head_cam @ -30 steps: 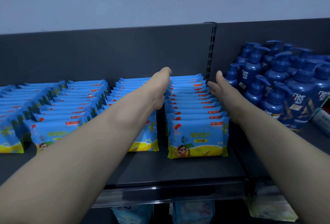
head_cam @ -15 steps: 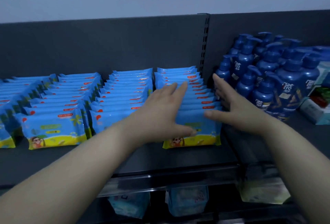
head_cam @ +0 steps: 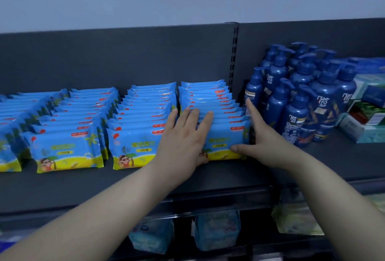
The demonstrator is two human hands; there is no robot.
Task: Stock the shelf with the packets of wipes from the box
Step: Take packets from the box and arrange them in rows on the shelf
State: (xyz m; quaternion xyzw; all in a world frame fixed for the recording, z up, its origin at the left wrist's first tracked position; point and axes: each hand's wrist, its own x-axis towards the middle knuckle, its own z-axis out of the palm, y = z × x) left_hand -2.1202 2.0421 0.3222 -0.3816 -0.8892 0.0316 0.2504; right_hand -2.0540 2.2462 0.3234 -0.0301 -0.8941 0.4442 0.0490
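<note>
Several rows of blue and yellow wipes packets stand upright on the dark shelf (head_cam: 125, 183). The rightmost row (head_cam: 208, 102) runs back to the shelf's rear panel. My left hand (head_cam: 181, 142) lies flat on that row's front packet (head_cam: 226, 137), fingers spread over its top edge. My right hand (head_cam: 264, 137) rests against the row's right side, its thumb on the front packet's lower corner and its index finger stretched along the side. Neither hand grips a packet. The box is not in view.
Dark blue pump bottles (head_cam: 295, 102) stand close to the right of the row, just behind my right hand. Green and white boxes (head_cam: 366, 119) sit at the far right. More packets (head_cam: 216, 229) hang or lie on the level below. Other wipes rows (head_cam: 143, 115) fill the left.
My left hand has come back from between the two right rows onto the front packet. My right hand has slid forward along the row's right side, thumb now on the front packet.
</note>
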